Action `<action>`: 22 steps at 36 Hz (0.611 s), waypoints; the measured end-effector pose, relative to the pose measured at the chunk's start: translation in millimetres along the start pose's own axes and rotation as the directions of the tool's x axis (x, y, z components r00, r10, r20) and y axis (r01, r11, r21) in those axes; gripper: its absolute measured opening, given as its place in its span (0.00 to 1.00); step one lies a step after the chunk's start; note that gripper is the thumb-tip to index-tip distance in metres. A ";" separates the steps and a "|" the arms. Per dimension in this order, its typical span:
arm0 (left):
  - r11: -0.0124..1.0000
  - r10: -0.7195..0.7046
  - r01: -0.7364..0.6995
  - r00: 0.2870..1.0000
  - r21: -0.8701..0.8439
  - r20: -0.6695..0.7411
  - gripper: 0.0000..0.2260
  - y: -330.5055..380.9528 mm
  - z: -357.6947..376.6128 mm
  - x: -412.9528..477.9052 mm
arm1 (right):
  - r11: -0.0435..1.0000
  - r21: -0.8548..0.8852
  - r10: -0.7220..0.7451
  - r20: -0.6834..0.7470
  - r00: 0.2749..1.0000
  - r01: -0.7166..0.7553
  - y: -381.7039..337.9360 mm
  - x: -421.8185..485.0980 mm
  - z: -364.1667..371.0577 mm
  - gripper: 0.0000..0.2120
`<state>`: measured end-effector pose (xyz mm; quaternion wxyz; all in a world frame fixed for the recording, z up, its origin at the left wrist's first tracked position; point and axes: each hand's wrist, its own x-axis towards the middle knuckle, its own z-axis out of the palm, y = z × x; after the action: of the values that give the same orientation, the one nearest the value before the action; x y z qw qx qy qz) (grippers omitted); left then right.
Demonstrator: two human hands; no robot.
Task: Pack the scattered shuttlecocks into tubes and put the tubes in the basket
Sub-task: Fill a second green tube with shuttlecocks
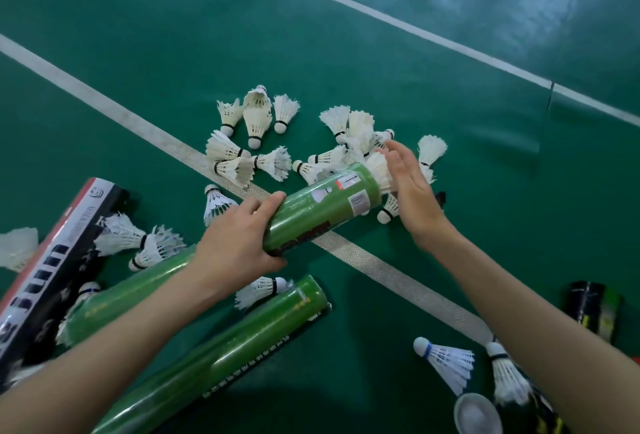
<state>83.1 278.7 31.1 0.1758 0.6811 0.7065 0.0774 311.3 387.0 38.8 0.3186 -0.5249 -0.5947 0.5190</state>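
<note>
Clearly the packing is under way but far from done. The left hand [239, 243] grips a green tube [322, 212] round its lower part, holding it tilted with its mouth toward the right hand [412, 191]. That hand is flat, fingers straight, and its palm rests against the feathers of a shuttlecock [379, 170] sticking out of the mouth. I judge it is being pushed in. How many sit inside the tube cannot be seen.

A lot is left. A pile [256, 122] of loose shuttlecocks lies on the floor [450, 260] just beyond both hands. More lie left of the left hand and under its forearm, and a pair [446, 361] lies beside the right forearm.

A green length [131, 291] runs under the left forearm; whether it belongs to the held tube or is a separate one I cannot tell. A second tube [221, 361] lies between the forearms, nearer the person. A black tube [52, 260] lies far left of the left hand, and a dark tube [592, 309] lies right of the right forearm. Whether these are filled is hidden.

A loose cap [476, 414] lies near the right elbow, so capping is probably not yet done. No basket shows, so I judge no tube is visibly stowed.
</note>
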 end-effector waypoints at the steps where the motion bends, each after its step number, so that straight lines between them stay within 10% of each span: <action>1: 1.000 0.008 -0.007 1.000 0.025 -0.003 0.41 1.2 1.4 -0.4 | 1.000 0.010 0.006 0.015 1.000 -0.006 2.1 -4.3 4.3 0.27; 11: 0.997 -0.007 0.010 0.999 0.081 -0.044 0.40 -9.6 7.6 -14.2 | 0.952 0.265 0.112 0.173 0.979 -0.156 18.2 -24.3 40.5 0.25; 22: 0.985 -0.151 0.148 0.988 0.086 0.027 0.43 -38.3 21.4 -11.8 | 0.878 -0.478 0.023 -0.024 0.999 -0.032 50.3 34.6 26.5 0.18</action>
<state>55.0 262.0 -0.4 0.1642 0.6342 0.7552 0.0229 293.1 408.0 -21.7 0.1772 -0.6002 -0.6940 0.3559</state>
